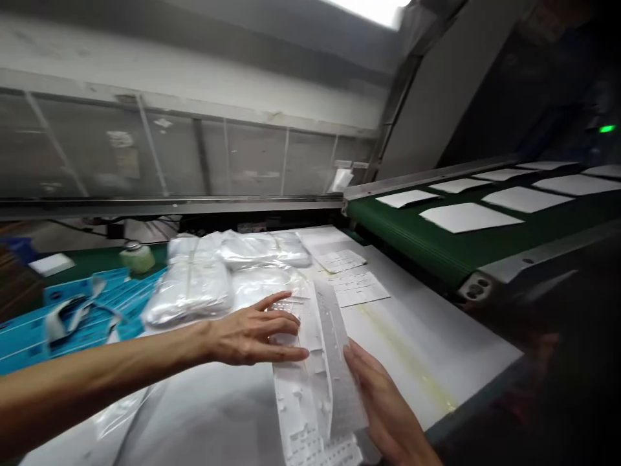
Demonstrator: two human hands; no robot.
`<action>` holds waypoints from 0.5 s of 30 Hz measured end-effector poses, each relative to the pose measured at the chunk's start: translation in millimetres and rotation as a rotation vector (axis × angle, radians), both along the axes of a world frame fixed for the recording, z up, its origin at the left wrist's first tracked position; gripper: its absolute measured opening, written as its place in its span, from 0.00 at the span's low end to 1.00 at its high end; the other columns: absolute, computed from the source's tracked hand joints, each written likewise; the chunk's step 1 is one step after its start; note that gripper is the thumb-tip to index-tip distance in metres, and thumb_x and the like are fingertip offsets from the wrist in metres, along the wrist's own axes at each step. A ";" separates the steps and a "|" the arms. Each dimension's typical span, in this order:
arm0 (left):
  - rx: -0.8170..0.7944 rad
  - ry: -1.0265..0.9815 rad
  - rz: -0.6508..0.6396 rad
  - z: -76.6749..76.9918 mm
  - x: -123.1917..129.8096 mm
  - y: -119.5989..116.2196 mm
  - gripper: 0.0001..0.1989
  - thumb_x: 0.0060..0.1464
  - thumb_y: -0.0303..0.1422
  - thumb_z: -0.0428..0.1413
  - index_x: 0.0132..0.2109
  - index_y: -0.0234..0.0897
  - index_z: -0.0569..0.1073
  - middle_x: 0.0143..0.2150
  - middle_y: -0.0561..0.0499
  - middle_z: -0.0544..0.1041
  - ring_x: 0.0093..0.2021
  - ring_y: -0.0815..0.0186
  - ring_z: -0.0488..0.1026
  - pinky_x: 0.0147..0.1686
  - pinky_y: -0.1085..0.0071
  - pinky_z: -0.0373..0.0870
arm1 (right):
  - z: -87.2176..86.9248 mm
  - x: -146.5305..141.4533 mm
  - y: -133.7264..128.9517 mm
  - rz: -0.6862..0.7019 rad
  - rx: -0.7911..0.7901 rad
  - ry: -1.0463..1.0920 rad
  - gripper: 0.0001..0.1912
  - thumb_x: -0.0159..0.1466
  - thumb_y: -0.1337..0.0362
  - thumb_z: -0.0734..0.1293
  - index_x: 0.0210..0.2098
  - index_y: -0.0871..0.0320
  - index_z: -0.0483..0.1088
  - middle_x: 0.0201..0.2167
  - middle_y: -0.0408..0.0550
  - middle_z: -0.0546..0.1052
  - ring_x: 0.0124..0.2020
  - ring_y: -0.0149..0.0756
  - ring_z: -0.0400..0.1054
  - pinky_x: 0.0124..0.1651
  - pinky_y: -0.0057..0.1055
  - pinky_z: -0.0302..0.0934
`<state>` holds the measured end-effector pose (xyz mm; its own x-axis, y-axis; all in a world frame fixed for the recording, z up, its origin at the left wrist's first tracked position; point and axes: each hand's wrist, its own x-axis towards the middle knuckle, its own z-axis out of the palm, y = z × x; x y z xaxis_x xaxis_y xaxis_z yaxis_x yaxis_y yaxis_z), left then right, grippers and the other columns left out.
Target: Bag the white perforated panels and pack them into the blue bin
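Observation:
A long white sheet with small cutouts [295, 401] lies on the white work surface at the centre. My left hand [255, 333] rests over its upper part, fingers spread. Along the sheet's right side stands a folded, raised white strip [339, 362], partly blurred. My right hand [383, 401] is at the strip's right edge, with the thumb and fingers closed round it; the fingertips are partly hidden behind it.
Bundled clear plastic bags [191, 288] lie behind my left hand. Blue sheets [29, 333] and a small jar [138, 257] are at the left. Printed papers [359, 289] lie behind the strip. A green conveyor [412, 236] carries white sheets at the right.

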<state>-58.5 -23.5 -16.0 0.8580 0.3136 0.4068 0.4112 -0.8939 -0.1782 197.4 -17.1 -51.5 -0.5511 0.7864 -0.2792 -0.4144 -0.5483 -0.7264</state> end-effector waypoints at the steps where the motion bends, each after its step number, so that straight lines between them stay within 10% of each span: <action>1: 0.007 -0.003 0.022 -3.2 -7.0 -16.6 0.18 0.59 0.25 0.47 0.55 0.41 0.66 0.41 0.47 0.76 0.53 0.64 0.69 0.64 0.50 0.47 | -1.0 -13.5 -15.8 0.031 -0.008 -0.004 0.25 0.61 0.60 0.65 0.57 0.58 0.62 0.46 0.54 0.76 0.45 0.47 0.71 0.45 0.41 0.66; 8: 0.076 -0.110 0.108 -24.6 -45.3 -75.8 0.22 0.57 0.21 0.48 0.59 0.31 0.59 0.41 0.45 0.75 0.48 0.62 0.72 0.60 0.53 0.60 | -8.7 -61.0 -88.1 0.065 -0.011 -0.093 0.31 0.52 0.53 0.71 0.53 0.60 0.67 0.42 0.57 0.77 0.41 0.51 0.72 0.41 0.44 0.66; 15: 0.170 -0.205 0.310 -36.1 -49.2 -90.6 0.25 0.57 0.23 0.49 0.61 0.38 0.58 0.40 0.48 0.71 0.48 0.60 0.70 0.56 0.46 0.63 | -12.1 -81.2 -111.9 -0.193 0.145 -0.253 0.35 0.49 0.54 0.73 0.55 0.53 0.63 0.45 0.51 0.76 0.43 0.50 0.71 0.41 0.43 0.67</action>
<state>-107.7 -114.1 -52.1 0.6293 0.4578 0.6280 0.6989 -0.6868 -0.1996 116.3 -128.9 -63.5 -0.3162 0.9108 -0.2656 -0.2975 -0.3610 -0.8838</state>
